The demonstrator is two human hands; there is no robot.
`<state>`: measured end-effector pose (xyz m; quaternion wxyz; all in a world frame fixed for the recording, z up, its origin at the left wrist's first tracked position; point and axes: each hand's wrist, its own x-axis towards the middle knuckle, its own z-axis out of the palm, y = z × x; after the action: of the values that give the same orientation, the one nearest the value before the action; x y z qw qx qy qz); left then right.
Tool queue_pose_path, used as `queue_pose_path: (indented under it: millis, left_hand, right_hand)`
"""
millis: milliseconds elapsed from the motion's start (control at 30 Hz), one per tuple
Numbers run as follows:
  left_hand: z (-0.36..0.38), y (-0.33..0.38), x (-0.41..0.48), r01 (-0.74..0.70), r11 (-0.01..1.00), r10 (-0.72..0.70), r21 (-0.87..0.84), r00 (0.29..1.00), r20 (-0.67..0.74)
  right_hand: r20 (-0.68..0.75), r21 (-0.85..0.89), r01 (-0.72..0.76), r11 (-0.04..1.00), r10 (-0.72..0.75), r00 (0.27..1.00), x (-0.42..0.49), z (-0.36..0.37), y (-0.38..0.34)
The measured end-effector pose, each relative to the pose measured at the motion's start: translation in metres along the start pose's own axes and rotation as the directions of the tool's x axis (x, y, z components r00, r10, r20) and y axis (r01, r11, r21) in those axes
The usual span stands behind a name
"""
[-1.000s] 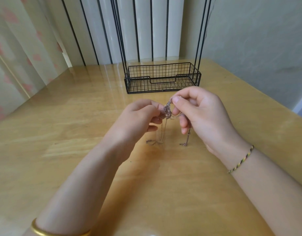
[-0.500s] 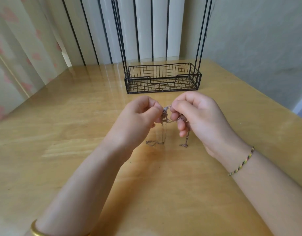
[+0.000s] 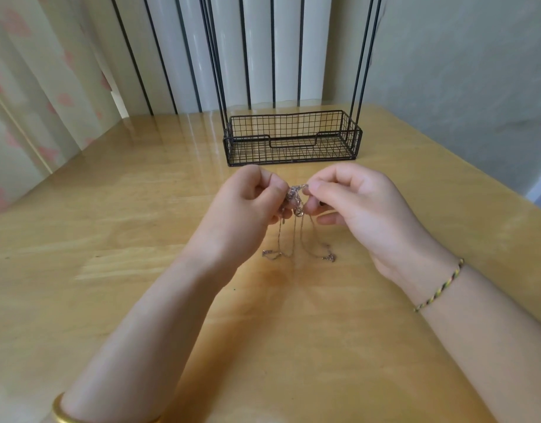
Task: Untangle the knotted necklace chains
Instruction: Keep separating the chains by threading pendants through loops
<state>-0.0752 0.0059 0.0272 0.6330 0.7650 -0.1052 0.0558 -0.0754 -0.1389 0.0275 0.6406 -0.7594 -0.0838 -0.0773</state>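
Observation:
A small knot of thin rose-gold necklace chains [image 3: 295, 193] is held up over the wooden table, pinched from both sides. My left hand [image 3: 248, 206] grips the knot's left side with thumb and fingers. My right hand [image 3: 354, 206] pinches its right side between thumb and forefinger. Several loose strands hang down from the knot, and their ends [image 3: 330, 257] rest on the table below. Part of the knot is hidden behind my fingertips.
A black wire basket [image 3: 293, 141] on tall thin black rods stands on the table [image 3: 110, 270] just beyond my hands. A wall lies to the right, curtains to the left. The table's right edge runs close to my right forearm.
Both hands have dropped a little with the knot. The hanging strands have spread wider apart, and more of their ends lies on the table.

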Motion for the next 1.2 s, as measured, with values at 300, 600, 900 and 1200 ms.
queue_pose_path:
  millis: [300, 600, 900, 1200]
  left_hand:
    - [-0.0037, 0.0016, 0.0007, -0.030, 0.998, 0.034, -0.059, 0.997, 0.064]
    - [-0.0035, 0.0036, 0.0018, 0.035, 0.957, -0.039, -0.289, 0.999, -0.008]
    - [-0.0031, 0.0056, 0.0003, 0.243, 0.893, -0.149, -0.378, 0.954, 0.261]
    - [-0.0051, 0.0061, 0.0003, 0.236, 0.925, -0.174, -0.297, 0.959, 0.222]
  right_hand:
    - [-0.024, 0.163, -0.021, 0.986, 0.025, 0.999, 0.0016, 0.0013, -0.0009]
    - [0.077, 0.170, -0.045, 0.984, 0.032, 0.997, -0.0003, 0.0029, -0.0005]
    - [0.057, 0.228, -0.003, 0.974, -0.011, 0.998, 0.0007, 0.0024, -0.0009]
    - [0.020, 0.241, -0.001, 0.970, -0.004, 1.000, 0.0008, 0.0026, -0.0019]
